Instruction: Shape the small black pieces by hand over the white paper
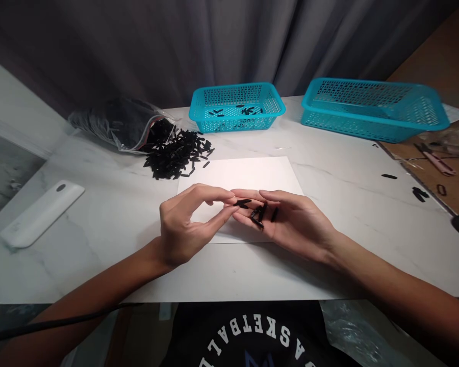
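Over the white paper (252,173), my left hand (189,219) pinches a small black elongated piece (242,203) between thumb and fingertips. Beneath and to the right, my right hand (294,224) is turned palm up and cupped, holding several more black pieces (258,215) on its palm and fingers. The fingertips of both hands meet or nearly meet. A heap of the same black pieces (176,155) lies beyond my left hand, spilling from the mouth of a clear plastic bag (126,125).
Behind the paper stands a blue basket (237,125) with some black pieces inside. A second blue basket (367,127) is at the back right. Loose black pieces (419,194) and pink-handled scissors (439,162) lie on the right. A white device (42,214) rests on the left.
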### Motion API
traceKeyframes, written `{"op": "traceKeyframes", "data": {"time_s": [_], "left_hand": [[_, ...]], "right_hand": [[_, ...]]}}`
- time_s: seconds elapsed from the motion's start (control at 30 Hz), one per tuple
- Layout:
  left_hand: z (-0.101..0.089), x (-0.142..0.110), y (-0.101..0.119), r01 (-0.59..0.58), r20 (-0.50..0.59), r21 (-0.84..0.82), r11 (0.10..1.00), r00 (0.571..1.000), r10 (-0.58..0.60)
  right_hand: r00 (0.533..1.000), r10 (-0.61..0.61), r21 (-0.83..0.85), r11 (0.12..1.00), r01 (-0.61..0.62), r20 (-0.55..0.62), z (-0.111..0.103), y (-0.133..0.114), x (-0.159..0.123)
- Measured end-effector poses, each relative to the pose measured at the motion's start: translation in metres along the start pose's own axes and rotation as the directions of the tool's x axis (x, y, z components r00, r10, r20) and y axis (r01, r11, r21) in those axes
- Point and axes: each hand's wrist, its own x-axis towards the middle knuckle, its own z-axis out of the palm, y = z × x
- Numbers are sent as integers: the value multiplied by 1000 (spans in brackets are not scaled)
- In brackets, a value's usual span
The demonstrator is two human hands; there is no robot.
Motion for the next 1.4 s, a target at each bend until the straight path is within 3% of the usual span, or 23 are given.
{"op": "traceKeyframes", "data": {"time_s": [0.73,1.03,1.2,1.3,1.4], "left_hand": [[-1,-2,-1,-13,-10,9,1000,1000,13],[-1,-3,-5,-108,1,51,993,994,108],[0,2,-4,-52,130,179,982,991,29],[-2,6,-2,-19,215,189,982,976,-23],[-5,9,-1,-63,259,195,979,966,11]], "right_hand": [[999,29,-21,999,-29,30,-3,-1,-1],[999,48,2,999,-48,0,0,0,0],[997,36,-8,999,-35,64,-1,1,1],[999,35,6,999,-35,25,-3,2,2],[999,44,30,999,-44,-12,-3,3,2]]}}
